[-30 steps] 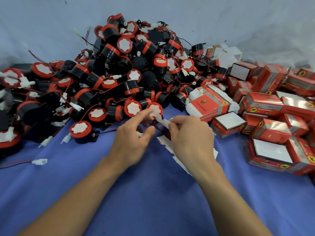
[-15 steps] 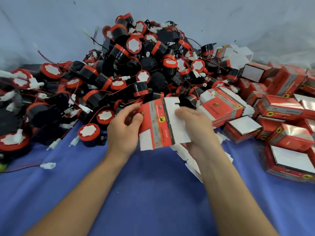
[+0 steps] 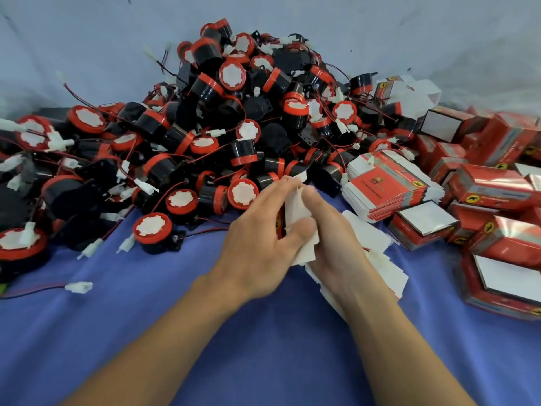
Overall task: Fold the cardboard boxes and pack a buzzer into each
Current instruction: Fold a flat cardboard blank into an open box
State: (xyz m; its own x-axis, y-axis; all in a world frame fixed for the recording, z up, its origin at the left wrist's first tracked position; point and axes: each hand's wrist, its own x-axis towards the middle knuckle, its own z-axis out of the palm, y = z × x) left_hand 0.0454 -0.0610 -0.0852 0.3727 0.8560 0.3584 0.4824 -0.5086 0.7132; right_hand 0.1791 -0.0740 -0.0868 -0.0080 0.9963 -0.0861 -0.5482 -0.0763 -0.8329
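Note:
My left hand (image 3: 257,238) and my right hand (image 3: 336,238) meet at the middle of the blue cloth, both gripping one flat cardboard box (image 3: 295,212), white inside and red outside, held edge-on between them. My left thumb lies across its lower flap. Behind the hands rises a big heap of black and red buzzers (image 3: 234,112) with red wires and white plugs. A single buzzer (image 3: 153,232) lies just left of my left hand. Under my right hand lie more flat white box blanks (image 3: 380,259).
A stack of unfolded red boxes (image 3: 389,186) sits right of the hands. Several folded red boxes (image 3: 497,200) crowd the right side. A loose white plug on a wire (image 3: 79,287) lies at the left. Blue cloth (image 3: 263,332) covers the near table.
The box, lifted and spread flat facing me half a second ago, is now pressed narrow between both hands, lower and closer together.

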